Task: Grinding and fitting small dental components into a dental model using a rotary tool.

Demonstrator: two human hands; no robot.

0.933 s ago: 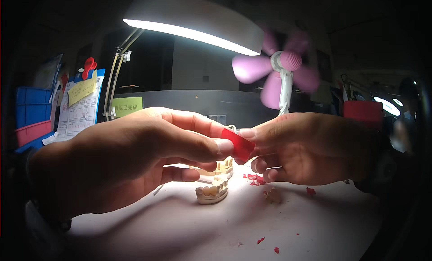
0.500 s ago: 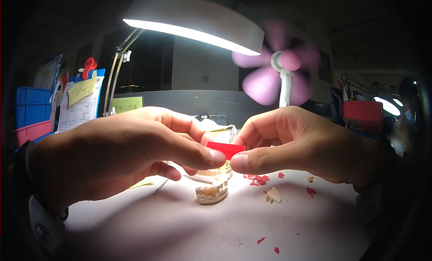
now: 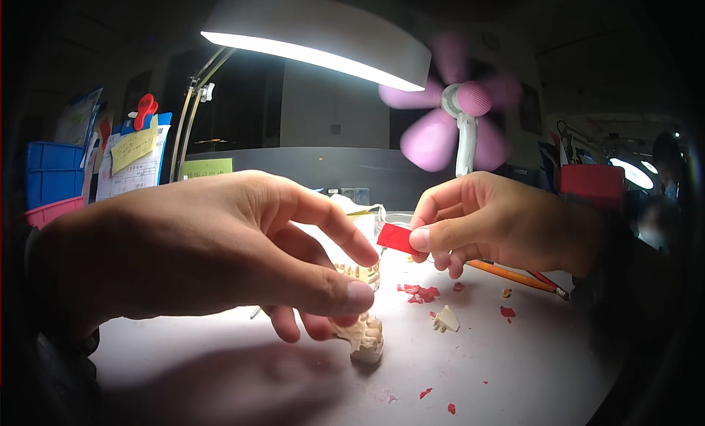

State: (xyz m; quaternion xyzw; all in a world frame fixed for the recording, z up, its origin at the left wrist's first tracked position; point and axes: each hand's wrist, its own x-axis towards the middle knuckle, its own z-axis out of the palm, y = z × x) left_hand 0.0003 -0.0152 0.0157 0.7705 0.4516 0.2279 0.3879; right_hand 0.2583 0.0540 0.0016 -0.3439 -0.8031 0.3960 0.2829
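Note:
My right hand (image 3: pixel 477 224) pinches a thin red rectangular piece (image 3: pixel 396 239), like a wax sheet, between thumb and fingers. My left hand (image 3: pixel 294 257) is spread, thumb and index finger apart with nothing between them. Just under its thumb and lower fingertips a small beige dental cast (image 3: pixel 366 339) with teeth rests tilted on the table. The fingers hide part of this cast, and whether they touch it is unclear. Behind the left hand's fingers, a second dental cast (image 3: pixel 360 270) with a row of teeth shows in part.
Red flakes (image 3: pixel 420 294) and a pale chip of cast (image 3: pixel 446 319) lie on the white table (image 3: pixel 499 374). An orange pencil-like tool (image 3: pixel 514 275) lies under my right hand. A lamp (image 3: pixel 316 29) hangs above. Behind stand a pink fan (image 3: pixel 470 103), blue bins (image 3: pixel 55 169) and clipped papers (image 3: pixel 136 161).
My left hand has let go of the red piece and come down toward the near cast, which has turned and shifted nearer. My right hand has drawn the red piece to the right.

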